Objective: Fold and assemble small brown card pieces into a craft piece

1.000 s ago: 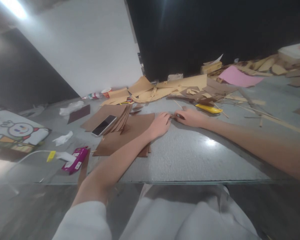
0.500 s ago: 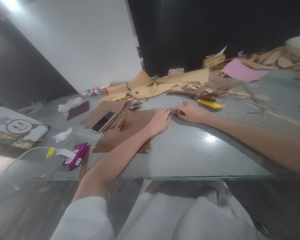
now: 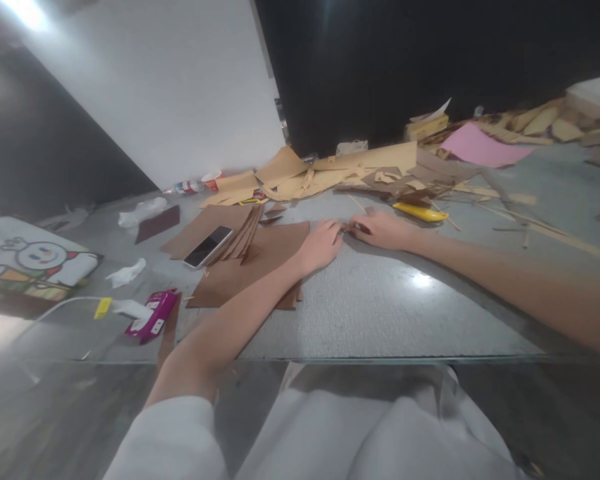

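Note:
My left hand [image 3: 322, 245] and my right hand [image 3: 377, 230] meet at the middle of the table, their fingers curled inward and nearly touching. Between the fingertips shows a small brown piece [image 3: 347, 227], perhaps paper or leather; its shape is mostly hidden. Both hands appear closed on it. Just left of my left hand, and partly under that forearm, lie large brown sheets [image 3: 280, 247]. More brown sheets [image 3: 205, 223] are stacked beyond them, with a phone [image 3: 208, 247] on top. Beyond my right wrist rests a yellow tool [image 3: 420, 212], possibly a cutter.
Tan and brown offcuts [image 3: 365, 160] are heaped along the back, beside a pink sheet [image 3: 485, 145]. At left are a magenta tissue pack [image 3: 153, 315], crumpled tissue [image 3: 126, 273] and a white cable [image 3: 55, 303]. The glass table edge [image 3: 370, 361] runs before my lap.
The brown piece between my fingertips shows a little more now. Both hands stay in nearly the same place, and the whole view has shifted slightly.

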`<act>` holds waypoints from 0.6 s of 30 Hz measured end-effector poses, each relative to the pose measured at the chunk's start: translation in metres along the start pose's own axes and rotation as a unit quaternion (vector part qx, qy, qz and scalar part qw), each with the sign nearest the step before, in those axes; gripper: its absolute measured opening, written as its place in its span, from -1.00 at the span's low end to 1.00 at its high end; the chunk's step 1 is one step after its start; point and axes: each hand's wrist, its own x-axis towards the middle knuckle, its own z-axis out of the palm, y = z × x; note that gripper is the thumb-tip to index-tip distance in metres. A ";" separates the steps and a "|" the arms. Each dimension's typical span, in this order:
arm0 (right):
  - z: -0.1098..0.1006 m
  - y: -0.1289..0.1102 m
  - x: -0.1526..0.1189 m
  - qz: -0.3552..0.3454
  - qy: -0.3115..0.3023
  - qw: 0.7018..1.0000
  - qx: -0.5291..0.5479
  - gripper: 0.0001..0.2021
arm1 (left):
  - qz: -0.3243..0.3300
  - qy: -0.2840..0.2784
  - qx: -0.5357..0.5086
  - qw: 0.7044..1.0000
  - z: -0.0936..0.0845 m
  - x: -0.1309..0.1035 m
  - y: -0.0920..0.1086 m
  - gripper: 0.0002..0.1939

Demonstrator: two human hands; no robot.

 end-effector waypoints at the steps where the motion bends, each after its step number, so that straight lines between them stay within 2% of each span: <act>1: 0.000 0.000 0.000 0.004 -0.002 1.000 0.002 -0.64 | 0.001 0.001 0.000 1.000 0.000 0.000 0.000 -0.66; 18: -0.006 -0.005 -0.001 -0.002 -0.026 1.000 0.001 -0.66 | 0.006 0.011 0.000 1.000 0.000 -0.002 0.000 -0.67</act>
